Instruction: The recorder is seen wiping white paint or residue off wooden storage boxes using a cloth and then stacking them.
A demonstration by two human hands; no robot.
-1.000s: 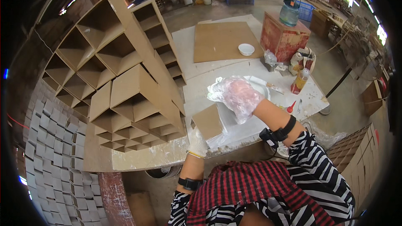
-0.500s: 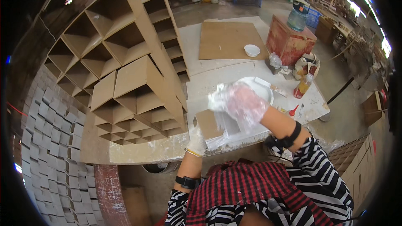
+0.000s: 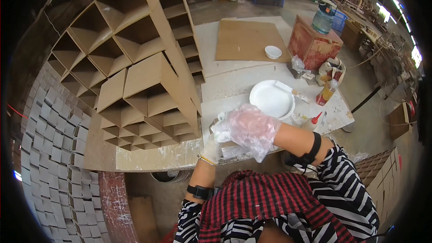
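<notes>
My right hand [image 3: 252, 128], inside a loose clear plastic bag, is bent over a small cardboard piece [image 3: 228, 144] at the table's near edge. Its fingers are curled round something white-smeared that I cannot make out. Close against it, my left hand [image 3: 210, 150] in a pale glove is at the piece's left side, its fingers mostly hidden. Grey-white flat pieces [image 3: 234, 152] show under the right hand. Just beyond lies a round white basin [image 3: 253, 91] holding white liquid, with a brush [image 3: 288, 90] resting across its rim.
Stacked cardboard compartment units [image 3: 150, 78] stand at left. On the right are a glue bottle with a red tip [image 3: 317, 118], a bottle [image 3: 326, 93] and a red box [image 3: 310, 40] bearing a water jug [image 3: 323, 19]. A white bowl [image 3: 272, 52] sits on a brown board [image 3: 247, 40].
My right hand has moved left and nearer, from above the cardboard piece to beside my left hand. The basin now shows more fully. My left hand has stayed about where it was.
</notes>
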